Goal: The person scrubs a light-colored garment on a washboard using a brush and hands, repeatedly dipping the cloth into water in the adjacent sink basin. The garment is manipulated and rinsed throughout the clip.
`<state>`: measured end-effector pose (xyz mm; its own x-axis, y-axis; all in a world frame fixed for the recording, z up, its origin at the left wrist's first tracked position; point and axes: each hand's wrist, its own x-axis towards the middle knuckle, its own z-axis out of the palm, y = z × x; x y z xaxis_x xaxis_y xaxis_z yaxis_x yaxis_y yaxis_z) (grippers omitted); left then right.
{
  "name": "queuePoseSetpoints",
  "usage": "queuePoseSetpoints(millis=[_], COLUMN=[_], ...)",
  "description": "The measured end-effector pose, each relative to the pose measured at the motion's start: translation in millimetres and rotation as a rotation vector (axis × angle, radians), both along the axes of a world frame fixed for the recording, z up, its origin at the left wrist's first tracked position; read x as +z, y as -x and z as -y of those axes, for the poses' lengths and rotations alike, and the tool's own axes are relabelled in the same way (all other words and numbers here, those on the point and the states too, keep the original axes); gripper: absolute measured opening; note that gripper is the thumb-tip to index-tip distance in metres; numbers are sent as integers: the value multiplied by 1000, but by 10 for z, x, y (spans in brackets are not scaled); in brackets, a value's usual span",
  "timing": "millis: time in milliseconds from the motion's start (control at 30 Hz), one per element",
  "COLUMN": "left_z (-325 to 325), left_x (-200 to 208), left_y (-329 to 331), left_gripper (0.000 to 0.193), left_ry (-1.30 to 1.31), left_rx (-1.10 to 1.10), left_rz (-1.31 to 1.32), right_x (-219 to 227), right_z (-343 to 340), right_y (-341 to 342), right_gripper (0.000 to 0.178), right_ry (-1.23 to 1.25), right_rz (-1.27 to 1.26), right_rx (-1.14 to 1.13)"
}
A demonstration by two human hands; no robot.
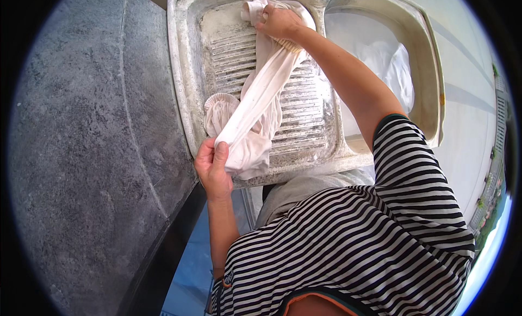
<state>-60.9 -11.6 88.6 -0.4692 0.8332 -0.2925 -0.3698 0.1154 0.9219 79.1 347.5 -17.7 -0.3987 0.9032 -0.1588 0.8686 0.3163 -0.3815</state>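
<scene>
A wet-looking, pale pinkish-white garment [263, 98] lies stretched lengthwise over the ridged washboard [302, 115] moulded into the sink's left side. My left hand [213, 169] is closed on its near end, thumb on top, pulling a fold taut. At the far end my right hand [280, 22] is closed on bunched cloth; its fingertips are partly hidden. Just below that wrist shows a beige ribbed strip [290, 45], and I cannot tell if it is a knit cuff or brush bristles. A gathered, ribbed edge of the garment [220, 100] lies crumpled at the left.
Right of the washboard, a basin [348, 22] holds cloudy water and a white, sheet-like item [394, 66]. The sink's worn, stained rim [182, 93] borders a dark grey stone-like counter [81, 126] on the left. Pale paving [462, 88] stretches away on the right.
</scene>
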Motion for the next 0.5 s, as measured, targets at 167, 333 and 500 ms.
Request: queuePoseSetpoints(millis=[167,333,500], left_z=[-60,-156,-151], left_x=[504,5,-498], left_y=[-107,-552,-505], left_gripper=[21,27,48], left_ry=[-145,-203,153], left_rx=[-513,-694,-597], left_rz=[-748,-1068,-1200], right_x=[343,700,776], right_z=[-592,-393,1427], right_y=[-192,-578,-729], right_gripper=[56,50,41], right_ry=[-232,-376,-306], right_rz=[-569,-260,-289], right_rx=[-420,-191,191])
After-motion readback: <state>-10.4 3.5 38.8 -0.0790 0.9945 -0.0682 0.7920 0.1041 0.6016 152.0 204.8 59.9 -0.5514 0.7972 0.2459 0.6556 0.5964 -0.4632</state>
